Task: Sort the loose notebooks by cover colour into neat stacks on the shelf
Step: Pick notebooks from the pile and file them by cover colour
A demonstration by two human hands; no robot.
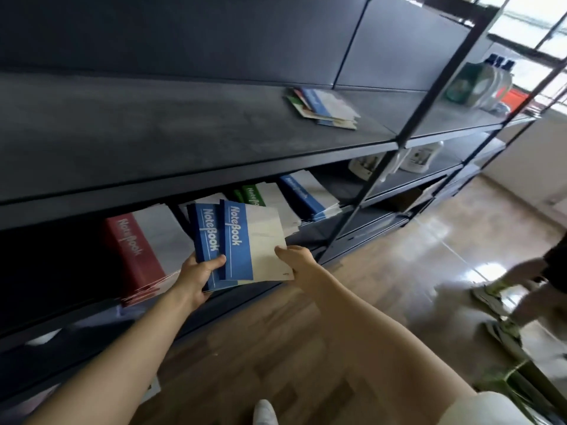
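At the centre of the frame we see two blue notebooks (pixel 237 240), each with "NoteBook" printed on a blue band and a pale cover, held fanned so the right one overlaps the left. The left hand (pixel 196 276) grips their lower left edge, with the thumb curled over the blue band and the fingers underneath. The right hand (pixel 296 259) pinches the lower right corner of the front notebook. Its thumb lies on the pale cover and its other fingers are hidden beneath.

Both notebooks are in front of the lower level of the dark metal shelf (pixel 184 167). On that level, a red stack (pixel 135 250) lies at centre left, a green stack (pixel 254 194) just behind the held pair, and a blue stack (pixel 303 194) to the right of it. On the level above, at upper right, lies a loose pile of mixed notebooks (pixel 325 107). Further right stand some plastic bottles (pixel 481 84). At the right edge, another person's legs (pixel 521 289) stand on the wooden floor (pixel 399 271).
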